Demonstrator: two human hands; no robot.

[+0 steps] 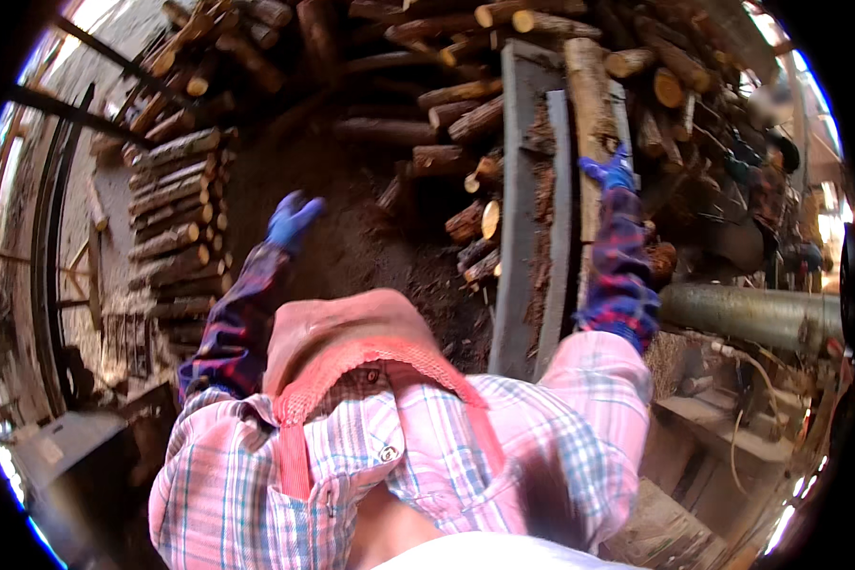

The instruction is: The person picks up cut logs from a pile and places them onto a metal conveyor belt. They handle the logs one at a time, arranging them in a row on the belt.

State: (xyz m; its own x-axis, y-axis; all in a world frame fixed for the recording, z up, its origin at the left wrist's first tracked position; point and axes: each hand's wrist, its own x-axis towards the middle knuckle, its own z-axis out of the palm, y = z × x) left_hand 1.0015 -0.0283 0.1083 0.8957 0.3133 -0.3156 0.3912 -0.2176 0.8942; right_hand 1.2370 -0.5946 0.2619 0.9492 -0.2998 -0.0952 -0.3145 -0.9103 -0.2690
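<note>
Feeding a log along the trough.
The left hand [292, 220], in a blue glove, hangs open over the dirt floor [351, 247], fingers spread and holding nothing. The right hand [610, 172] rests on the log [589, 104] lying in the grey trough [521, 209]; whether it grips cannot be told. The next move likely calls for a steady push along the trough.
</note>
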